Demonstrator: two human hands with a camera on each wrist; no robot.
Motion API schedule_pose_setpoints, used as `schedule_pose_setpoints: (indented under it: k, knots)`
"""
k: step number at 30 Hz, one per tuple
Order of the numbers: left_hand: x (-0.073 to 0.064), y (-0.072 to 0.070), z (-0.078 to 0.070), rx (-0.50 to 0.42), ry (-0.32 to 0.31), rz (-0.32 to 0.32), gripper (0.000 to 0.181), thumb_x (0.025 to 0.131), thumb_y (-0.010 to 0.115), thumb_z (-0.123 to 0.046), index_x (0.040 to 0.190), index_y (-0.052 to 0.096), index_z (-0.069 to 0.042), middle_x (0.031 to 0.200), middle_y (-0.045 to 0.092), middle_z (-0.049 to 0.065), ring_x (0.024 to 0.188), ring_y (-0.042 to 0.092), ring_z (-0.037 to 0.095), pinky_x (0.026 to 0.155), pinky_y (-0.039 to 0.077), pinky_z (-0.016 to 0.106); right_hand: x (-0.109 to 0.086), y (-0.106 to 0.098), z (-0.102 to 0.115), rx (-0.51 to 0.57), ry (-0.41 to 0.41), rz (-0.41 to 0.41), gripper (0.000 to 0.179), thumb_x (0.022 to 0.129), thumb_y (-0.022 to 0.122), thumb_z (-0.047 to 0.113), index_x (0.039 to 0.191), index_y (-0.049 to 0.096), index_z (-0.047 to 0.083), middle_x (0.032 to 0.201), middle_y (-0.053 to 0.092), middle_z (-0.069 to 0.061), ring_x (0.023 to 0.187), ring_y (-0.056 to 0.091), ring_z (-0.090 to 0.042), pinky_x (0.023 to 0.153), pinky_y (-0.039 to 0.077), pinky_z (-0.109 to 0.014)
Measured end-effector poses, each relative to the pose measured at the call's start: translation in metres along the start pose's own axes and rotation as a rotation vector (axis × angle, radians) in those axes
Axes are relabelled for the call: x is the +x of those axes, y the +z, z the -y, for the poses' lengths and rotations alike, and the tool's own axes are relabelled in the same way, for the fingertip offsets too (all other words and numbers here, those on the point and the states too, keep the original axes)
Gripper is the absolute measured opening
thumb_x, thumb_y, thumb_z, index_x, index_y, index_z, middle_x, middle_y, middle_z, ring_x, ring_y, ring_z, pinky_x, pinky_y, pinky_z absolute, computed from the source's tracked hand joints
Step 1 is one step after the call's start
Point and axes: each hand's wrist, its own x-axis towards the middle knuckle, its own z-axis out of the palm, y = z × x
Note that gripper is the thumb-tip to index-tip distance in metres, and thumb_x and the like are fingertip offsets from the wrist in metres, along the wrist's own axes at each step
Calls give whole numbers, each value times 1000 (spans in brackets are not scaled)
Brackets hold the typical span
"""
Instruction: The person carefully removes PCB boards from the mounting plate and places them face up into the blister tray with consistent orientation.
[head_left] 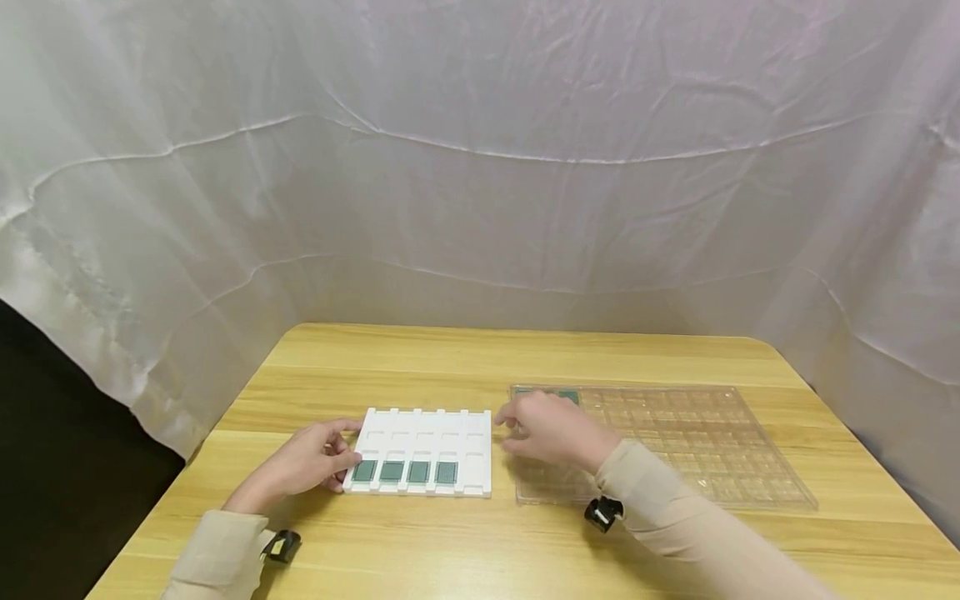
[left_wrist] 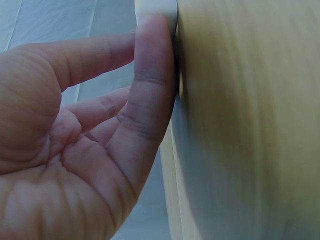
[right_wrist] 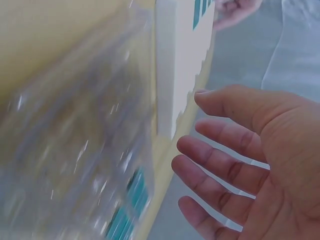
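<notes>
A white tray (head_left: 472, 472) with shallow pockets lies on the table, several green square chips (head_left: 418, 472) in its front row. My left hand (head_left: 303, 457) grips its left edge; a finger bears on the tray's side (left_wrist: 157, 7) in the left wrist view. Off the tray's right side hovers my right hand (head_left: 551, 427), over the left part of a clear plastic tray (head_left: 697, 442). Its fingers are loosely bent and apart, with nothing between them in the right wrist view. Green chips (head_left: 570, 397) show in the clear tray's back left, partly hidden by this hand.
Both trays sit flat on a wood-grain table (head_left: 420, 550), with a narrow gap between them. A pale cloth curtain (head_left: 480, 208) hangs behind the table and at both sides. Each wrist wears a small black camera (head_left: 603, 513).
</notes>
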Motion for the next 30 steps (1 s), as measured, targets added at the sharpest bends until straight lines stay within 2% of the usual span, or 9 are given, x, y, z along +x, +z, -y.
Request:
schedule_pose_setpoints:
  k: [4, 10, 19, 22, 28, 30]
  knots:
    - [0, 0, 0, -3, 5, 4, 61, 101, 68, 2, 155, 43, 13, 92, 60, 13, 68, 65, 22, 58, 65, 33, 1, 6, 14, -6, -40, 3, 30, 96, 80, 24, 124, 80, 14, 119, 80, -2, 99, 75, -18, 80, 64, -33]
    - [0, 0, 0, -7, 8, 10, 62, 101, 68, 2, 156, 41, 14, 92, 60, 13, 69, 65, 22, 59, 66, 33, 4, 15, 34, 21, -95, 46, 31, 96, 80, 29, 124, 80, 16, 125, 78, 2, 104, 74, -14, 86, 63, -30]
    - [-1, -1, 2, 0, 8, 18, 62, 101, 67, 2, 155, 40, 15, 92, 62, 13, 69, 65, 22, 59, 66, 34, 9, 27, 55, -24, -143, 64, 32, 92, 82, 28, 123, 81, 18, 122, 77, 2, 83, 62, -2, 78, 58, -21]
    - [-1, -1, 1, 3, 2, 20, 62, 101, 67, 2, 156, 40, 15, 92, 62, 13, 69, 65, 22, 59, 66, 34, 11, 30, 60, -74, -151, 64, 34, 92, 84, 32, 123, 81, 20, 121, 77, 2, 87, 65, -3, 79, 60, -21]
    - [0, -2, -2, 15, -5, 11, 62, 101, 68, 1, 156, 41, 13, 93, 61, 13, 69, 65, 22, 58, 65, 33, 17, 33, 68, -141, -179, 63, 34, 93, 85, 35, 123, 81, 19, 118, 78, 3, 103, 72, -9, 94, 63, -28]
    - [0, -2, -2, 19, -3, 13, 62, 101, 68, 1, 156, 42, 13, 92, 61, 13, 69, 65, 21, 58, 65, 33, 19, 34, 70, -153, -176, 68, 35, 93, 84, 36, 123, 81, 19, 117, 77, 3, 103, 73, -10, 93, 63, -28]
